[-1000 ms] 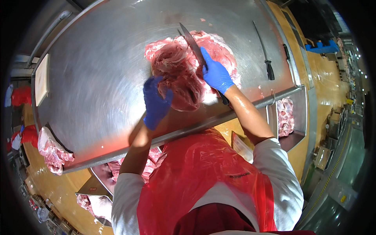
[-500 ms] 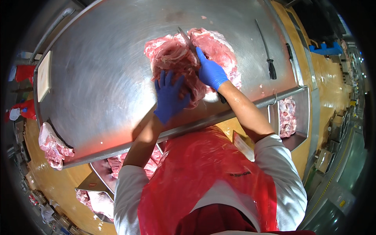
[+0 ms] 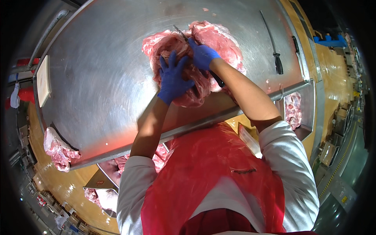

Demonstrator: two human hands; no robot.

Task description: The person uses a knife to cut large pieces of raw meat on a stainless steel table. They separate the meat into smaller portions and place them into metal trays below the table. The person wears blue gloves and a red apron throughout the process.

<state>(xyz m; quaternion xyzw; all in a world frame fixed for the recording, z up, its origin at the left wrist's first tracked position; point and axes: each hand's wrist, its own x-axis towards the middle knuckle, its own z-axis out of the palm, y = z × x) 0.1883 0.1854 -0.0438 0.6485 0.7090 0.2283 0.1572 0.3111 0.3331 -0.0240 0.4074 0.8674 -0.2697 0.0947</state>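
A large piece of raw meat (image 3: 217,41), opened out into two lobes, lies on the steel table (image 3: 105,70). My right hand (image 3: 204,55), in a blue glove, is closed around a knife (image 3: 180,33). Its blade tip shows at the far side of the meat, between the lobes; the black handle's end sticks out below my wrist. The middle of the blade is hidden by my fingers and the meat. Gloved in blue as well, my left hand (image 3: 172,80) presses on the left lobe with its fingers spread.
A sharpening steel (image 3: 274,47) with a black handle lies at the table's right. Another cut of meat (image 3: 59,150) rests at the left front corner, near a white board (image 3: 44,80). Metal bins with meat stand below the front edge, including one at right (image 3: 307,105).
Both hands have moved farther over the meat, the right one also leftward with the knife. My left hand's fingers now reach higher on the left lobe. The view has shifted slightly.
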